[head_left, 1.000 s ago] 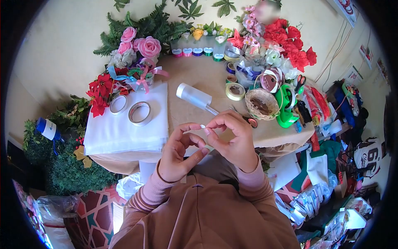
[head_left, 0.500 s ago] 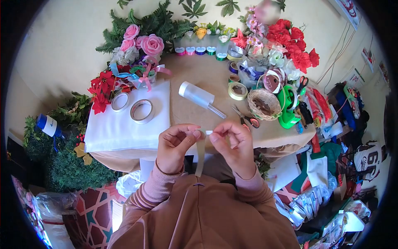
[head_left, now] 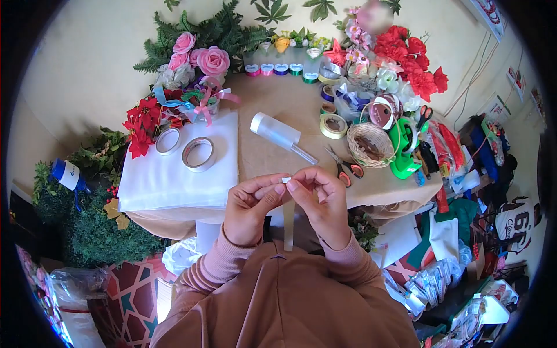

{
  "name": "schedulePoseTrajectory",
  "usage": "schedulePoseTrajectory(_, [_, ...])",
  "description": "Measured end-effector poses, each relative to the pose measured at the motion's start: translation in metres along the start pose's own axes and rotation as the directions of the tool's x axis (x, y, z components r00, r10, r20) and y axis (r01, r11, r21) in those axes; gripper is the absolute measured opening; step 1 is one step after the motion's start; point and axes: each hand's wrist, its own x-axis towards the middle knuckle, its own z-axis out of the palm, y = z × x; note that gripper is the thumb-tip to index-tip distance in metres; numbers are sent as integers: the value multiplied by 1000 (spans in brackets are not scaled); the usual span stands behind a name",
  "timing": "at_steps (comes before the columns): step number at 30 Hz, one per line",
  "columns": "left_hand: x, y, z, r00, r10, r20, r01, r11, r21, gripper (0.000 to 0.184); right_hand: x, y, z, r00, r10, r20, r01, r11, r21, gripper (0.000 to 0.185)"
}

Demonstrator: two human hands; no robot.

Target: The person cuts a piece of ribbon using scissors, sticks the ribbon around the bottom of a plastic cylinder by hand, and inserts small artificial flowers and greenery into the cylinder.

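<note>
A narrow, pale beige strip of tape (head_left: 288,225) hangs from between my two hands, over the table's front edge. At its top a small white end piece (head_left: 285,180) shows between my fingertips. My left hand (head_left: 250,206) is closed in a pinch on the strip's upper end. Almost touching it, my right hand (head_left: 321,203) pinches at the same end, thumb against fingers. Just beyond the hands lie black-and-orange scissors (head_left: 346,166) with blades partly apart. A clear rolled plastic cylinder (head_left: 277,133) with a narrower stem lies on the brown table cover (head_left: 255,159).
Two tape rolls (head_left: 198,155) lie on white sheets (head_left: 156,188) at the left. A wicker basket (head_left: 369,145), a green tape dispenser (head_left: 402,148) and more tape rolls (head_left: 333,126) stand at the right. Artificial roses (head_left: 213,61) and red flowers (head_left: 419,78) line the back.
My hands have come closer together, the right moving left. The hanging strip has shifted slightly right, and the white piece slightly left and up. Things on the table have not moved.
</note>
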Motion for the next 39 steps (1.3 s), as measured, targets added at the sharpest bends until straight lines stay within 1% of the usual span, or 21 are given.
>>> schedulePoseTrajectory(4, [0,-1,0,1000,15,14,-14,1000,-24,23,-1,-1,0,1000,27,1,-27,1000,-3,10])
schedulePoseTrajectory(10, [-1,0,1,1000,15,4,-15,1000,-19,22,0,2,0,1000,1,3,-1,1000,2,10])
schedulePoseTrajectory(13, [0,0,1,1000,10,-1,-10,1000,-5,22,1,0,2,1000,-2,-2,2,1000,1,9])
schedulePoseTrajectory(15, [0,-2,2,999,46,-23,-44,998,50,22,1,1,2,1000,-8,-2,8,1000,3,9])
schedulePoseTrajectory(19, [0,-2,0,999,36,3,-36,999,10,23,1,2,2,1000,8,-10,-7,1000,18,9])
schedulePoseTrajectory(26, [-2,-3,1,997,74,-13,-73,996,56,24,1,2,3,1000,12,-15,-12,1000,22,9])
schedulePoseTrajectory(29, [-2,-2,3,996,83,-16,-81,994,69,24,2,3,3,1000,-19,-20,19,1000,-7,9])
schedulePoseTrajectory(39, [-3,-3,3,992,124,-22,-121,986,114,25,2,3,5,1000,15,-21,-14,999,40,10])
